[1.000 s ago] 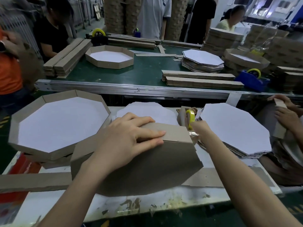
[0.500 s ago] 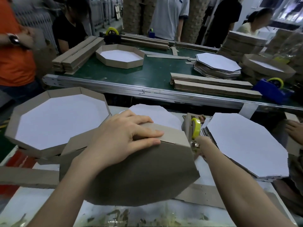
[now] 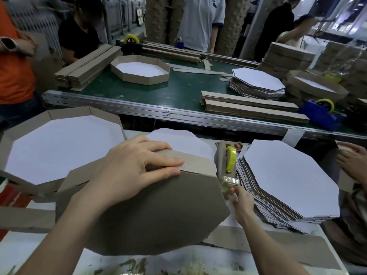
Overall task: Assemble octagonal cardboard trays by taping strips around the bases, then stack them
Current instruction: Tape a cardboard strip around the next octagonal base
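An octagonal cardboard tray (image 3: 158,215) stands tilted on its edge before me, brown underside facing me. My left hand (image 3: 135,169) presses flat on its upper rim, holding the brown strip (image 3: 194,165) against the base. My right hand (image 3: 241,201) pinches the clear tape end at the tape dispenser (image 3: 228,165), which carries a yellow roll just right of the tray. A finished tray (image 3: 59,147) with a white inside lies at the left. A stack of white octagonal bases (image 3: 288,179) lies at the right.
Loose strips (image 3: 25,219) lie on the white bench. Beyond it runs a green conveyor (image 3: 178,94) with a finished tray (image 3: 140,69), strip bundles (image 3: 248,108), a stack of bases (image 3: 258,82) and a blue tape dispenser (image 3: 321,114). Another person's hands (image 3: 353,161) work at the right; several people stand behind.
My right hand has dropped from the yellow roll to the dispenser's front end and taken hold of the tape. The left hand stays pressed on the tray's rim. The view has shifted slightly.
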A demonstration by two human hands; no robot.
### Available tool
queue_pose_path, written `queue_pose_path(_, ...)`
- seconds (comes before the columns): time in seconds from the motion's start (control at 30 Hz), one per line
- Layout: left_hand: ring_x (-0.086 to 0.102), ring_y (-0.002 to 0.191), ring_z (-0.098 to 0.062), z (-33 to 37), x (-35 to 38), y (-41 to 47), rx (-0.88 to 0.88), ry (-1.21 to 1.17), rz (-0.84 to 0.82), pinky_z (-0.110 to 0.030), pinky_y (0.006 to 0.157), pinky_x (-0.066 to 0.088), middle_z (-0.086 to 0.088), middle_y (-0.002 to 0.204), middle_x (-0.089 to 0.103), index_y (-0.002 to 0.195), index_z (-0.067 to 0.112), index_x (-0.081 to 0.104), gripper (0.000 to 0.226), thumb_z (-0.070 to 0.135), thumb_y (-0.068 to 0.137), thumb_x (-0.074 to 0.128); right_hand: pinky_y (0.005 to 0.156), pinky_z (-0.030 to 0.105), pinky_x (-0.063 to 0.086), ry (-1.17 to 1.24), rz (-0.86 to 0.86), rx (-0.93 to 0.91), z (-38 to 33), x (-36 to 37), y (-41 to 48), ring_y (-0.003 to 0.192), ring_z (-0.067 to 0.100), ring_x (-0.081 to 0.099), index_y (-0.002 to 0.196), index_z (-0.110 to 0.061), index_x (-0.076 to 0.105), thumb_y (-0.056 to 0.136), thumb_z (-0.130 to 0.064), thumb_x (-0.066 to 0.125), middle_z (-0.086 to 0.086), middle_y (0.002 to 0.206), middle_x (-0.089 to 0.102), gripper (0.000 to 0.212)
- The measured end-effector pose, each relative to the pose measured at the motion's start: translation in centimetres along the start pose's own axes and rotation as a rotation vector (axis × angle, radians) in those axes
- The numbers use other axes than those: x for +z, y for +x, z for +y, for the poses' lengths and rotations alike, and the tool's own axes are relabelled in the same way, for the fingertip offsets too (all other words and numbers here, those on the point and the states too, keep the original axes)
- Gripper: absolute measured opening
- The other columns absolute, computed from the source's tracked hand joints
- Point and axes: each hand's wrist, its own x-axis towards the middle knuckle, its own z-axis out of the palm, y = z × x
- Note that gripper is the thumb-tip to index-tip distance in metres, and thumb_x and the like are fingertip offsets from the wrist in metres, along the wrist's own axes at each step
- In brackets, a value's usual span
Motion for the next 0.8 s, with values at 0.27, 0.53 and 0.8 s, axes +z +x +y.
queue_pose_path(0.27, 0.045, 0.099, 0.005, -0.4, 0.1, -0.4, 0.000, -0.007, 0.028, -0.021, 0.073, 0.042, 0.042, 0.109, 0.049, 0.102, 0.068, 0.059, 0.033, 0.076, 0.080, 0.037, 0.065, 0.030, 0.046, -0.434, -0.085, -0.132, 0.8, -4.5, 0.7, 0.070, 0.023, 0.055, 0.078, 0.008, 0.068, 0.094, -0.012, 0.063, 0.011, 0.078, 0.068, 0.026)
queue_pose_path(0.53, 0.051, 0.106, -0.006, -0.7, -0.5, -1.6, 0.023, 0.014, 0.043, -0.030, 0.084, 0.045, 0.020, 0.122, 0.062, 0.109, 0.054, 0.065, 0.038, 0.066, 0.085, 0.039, 0.060, 0.025, 0.046, -0.460, -0.180, -0.266, -2.8, 1.3, -4.0, 0.066, 0.016, 0.057, 0.099, -0.009, 0.075, 0.092, -0.006, 0.063, 0.011, 0.084, 0.069, 0.014)
queue_pose_path(0.8, 0.051, 0.113, -0.010, -2.1, -2.0, -5.8, 0.019, 0.010, 0.109, -0.026, 0.092, 0.039, 0.012, 0.128, 0.060, 0.114, 0.042, 0.068, 0.040, 0.057, 0.089, 0.041, 0.046, 0.019, 0.038, -0.668, -0.509, -0.339, -13.0, 10.6, -13.6, 0.052, 0.008, 0.043, 0.156, -0.011, 0.017, 0.092, -0.016, 0.068, -0.006, 0.071, 0.074, 0.083)
